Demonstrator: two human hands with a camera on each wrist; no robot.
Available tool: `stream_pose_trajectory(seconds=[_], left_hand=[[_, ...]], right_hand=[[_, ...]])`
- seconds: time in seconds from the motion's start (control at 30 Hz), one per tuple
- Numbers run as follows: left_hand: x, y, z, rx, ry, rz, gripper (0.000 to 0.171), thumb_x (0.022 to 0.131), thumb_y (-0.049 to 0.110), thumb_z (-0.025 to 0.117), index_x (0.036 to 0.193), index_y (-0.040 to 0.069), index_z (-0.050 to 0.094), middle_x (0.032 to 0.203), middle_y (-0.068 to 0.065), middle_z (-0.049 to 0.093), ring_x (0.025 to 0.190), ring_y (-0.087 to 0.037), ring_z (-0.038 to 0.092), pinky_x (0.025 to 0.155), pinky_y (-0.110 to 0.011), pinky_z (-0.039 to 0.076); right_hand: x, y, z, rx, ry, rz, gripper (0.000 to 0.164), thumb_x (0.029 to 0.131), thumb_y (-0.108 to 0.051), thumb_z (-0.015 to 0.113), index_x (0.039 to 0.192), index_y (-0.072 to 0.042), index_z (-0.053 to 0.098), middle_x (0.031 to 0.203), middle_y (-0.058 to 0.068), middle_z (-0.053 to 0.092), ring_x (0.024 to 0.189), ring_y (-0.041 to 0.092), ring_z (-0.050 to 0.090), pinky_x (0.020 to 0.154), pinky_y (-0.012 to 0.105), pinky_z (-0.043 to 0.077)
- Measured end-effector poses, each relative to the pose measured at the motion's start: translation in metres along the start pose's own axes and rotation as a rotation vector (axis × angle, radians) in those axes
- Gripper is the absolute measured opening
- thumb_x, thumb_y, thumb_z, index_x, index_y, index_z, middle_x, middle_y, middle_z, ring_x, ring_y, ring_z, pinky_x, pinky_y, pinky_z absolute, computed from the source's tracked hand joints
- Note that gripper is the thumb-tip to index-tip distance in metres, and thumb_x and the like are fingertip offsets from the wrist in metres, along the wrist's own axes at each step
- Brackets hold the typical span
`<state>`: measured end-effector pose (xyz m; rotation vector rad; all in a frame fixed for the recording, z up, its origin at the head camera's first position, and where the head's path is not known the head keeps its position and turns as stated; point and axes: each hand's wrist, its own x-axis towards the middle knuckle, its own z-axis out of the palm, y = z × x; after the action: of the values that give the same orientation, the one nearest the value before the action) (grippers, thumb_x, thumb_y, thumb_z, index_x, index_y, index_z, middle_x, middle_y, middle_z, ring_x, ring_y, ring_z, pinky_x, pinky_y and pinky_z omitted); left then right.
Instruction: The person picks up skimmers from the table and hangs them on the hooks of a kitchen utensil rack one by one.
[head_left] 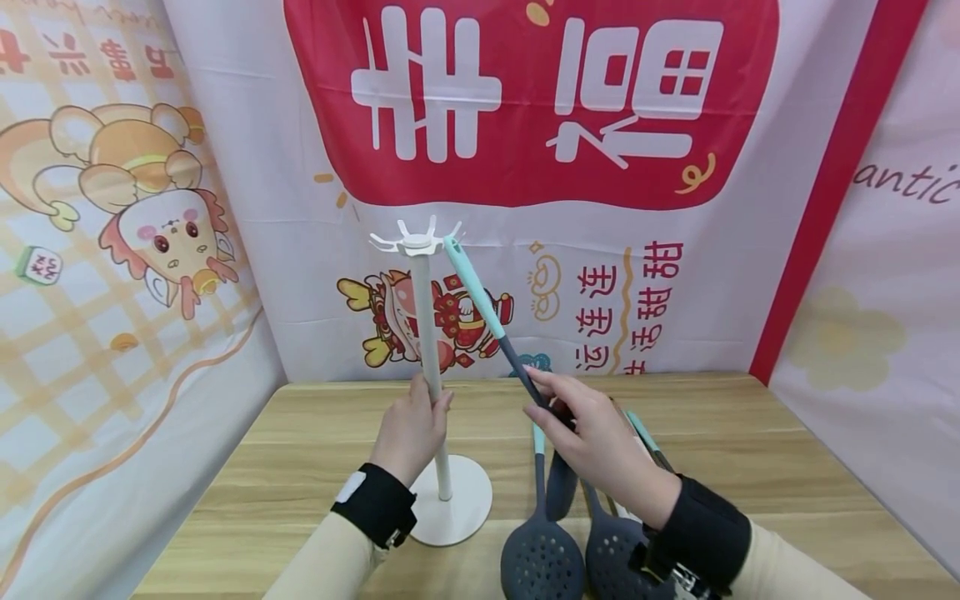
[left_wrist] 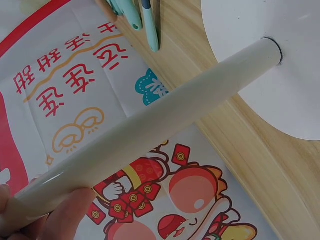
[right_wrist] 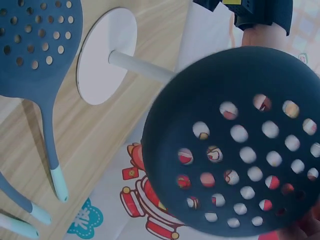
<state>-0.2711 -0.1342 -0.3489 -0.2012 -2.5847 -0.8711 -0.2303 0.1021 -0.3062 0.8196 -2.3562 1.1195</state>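
Note:
My left hand (head_left: 408,429) grips the pole (head_left: 426,325) of a white utensil stand, fingers and thumb wrapped about its middle. The stand has a round base (head_left: 465,521) on the table and a ring of hooks (head_left: 416,242) on top. In my right hand (head_left: 600,433) is a dark skimmer (head_left: 480,292), pinched by its shaft. Its teal handle end, with a hanging hole, overlaps the hooks' right side in the head view. Its perforated head (right_wrist: 240,145) hangs low, filling much of the right wrist view.
Another perforated skimmer (head_left: 542,557) lies on the wooden table (head_left: 300,475) right of the base. Beside it lies a second dark perforated utensil (head_left: 618,546), partly under my right wrist, with more teal handles (right_wrist: 17,225) nearby. A printed cloth (head_left: 712,292) hangs behind the table.

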Motion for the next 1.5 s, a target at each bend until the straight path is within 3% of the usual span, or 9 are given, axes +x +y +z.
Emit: stream_pose_trajectory(seconds=[0.2,0.53,0.77,1.07,1.23,1.5], left_hand=[[-0.001,0.001,0.000,-0.004,0.003,-0.012,0.032,0.102,0.027,0.056,0.110,-0.002,0.049,0.068,-0.008,0.056,0.058,-0.019,0.061,0.059,-0.038,0.060],[0.001,0.002,0.000,0.002,0.006,0.004,0.031,0.102,0.027,0.056,0.109,-0.002,0.049,0.067,-0.008,0.055,0.057,-0.019,0.060,0.057,-0.037,0.060],[0.003,0.003,0.000,0.021,0.009,-0.008,0.033,0.102,0.028,0.056,0.110,-0.003,0.049,0.068,-0.008,0.057,0.058,-0.020,0.063,0.056,-0.036,0.059],[0.001,0.002,-0.001,0.035,0.032,0.010,0.031,0.101,0.026,0.057,0.108,-0.003,0.049,0.067,-0.009,0.057,0.056,-0.020,0.061,0.051,-0.033,0.055],[0.000,0.001,0.001,0.045,0.059,0.057,0.029,0.101,0.023,0.057,0.107,-0.004,0.050,0.067,-0.009,0.057,0.055,-0.021,0.061,0.049,-0.033,0.053],[-0.002,0.001,0.002,0.042,0.058,0.057,0.027,0.101,0.022,0.057,0.107,-0.003,0.050,0.066,-0.008,0.056,0.057,-0.021,0.061,0.051,-0.035,0.054]], right_hand=[[0.001,-0.001,0.006,0.022,-0.122,0.008,0.050,0.095,-0.008,0.065,0.143,-0.007,0.049,0.093,0.001,0.063,0.076,0.005,0.059,0.066,0.024,0.053],[0.007,-0.004,0.018,-0.025,-0.195,0.048,0.057,0.095,-0.011,0.065,0.148,-0.009,0.042,0.099,-0.001,0.068,0.088,0.012,0.068,0.079,0.027,0.058],[0.013,-0.005,0.034,-0.023,-0.214,0.063,0.059,0.095,-0.011,0.066,0.148,-0.007,0.041,0.098,0.001,0.069,0.094,0.016,0.070,0.085,0.034,0.059],[0.018,0.001,0.055,-0.101,-0.199,0.045,0.056,0.098,-0.018,0.063,0.147,-0.004,0.040,0.100,0.004,0.069,0.098,0.018,0.071,0.082,0.029,0.060],[0.020,0.005,0.061,-0.138,-0.184,0.017,0.054,0.099,-0.019,0.061,0.146,-0.003,0.040,0.100,0.005,0.068,0.096,0.018,0.070,0.081,0.031,0.060],[0.024,0.007,0.068,-0.125,-0.216,0.024,0.053,0.100,-0.019,0.059,0.146,-0.005,0.039,0.104,0.006,0.069,0.100,0.019,0.070,0.083,0.032,0.060]])
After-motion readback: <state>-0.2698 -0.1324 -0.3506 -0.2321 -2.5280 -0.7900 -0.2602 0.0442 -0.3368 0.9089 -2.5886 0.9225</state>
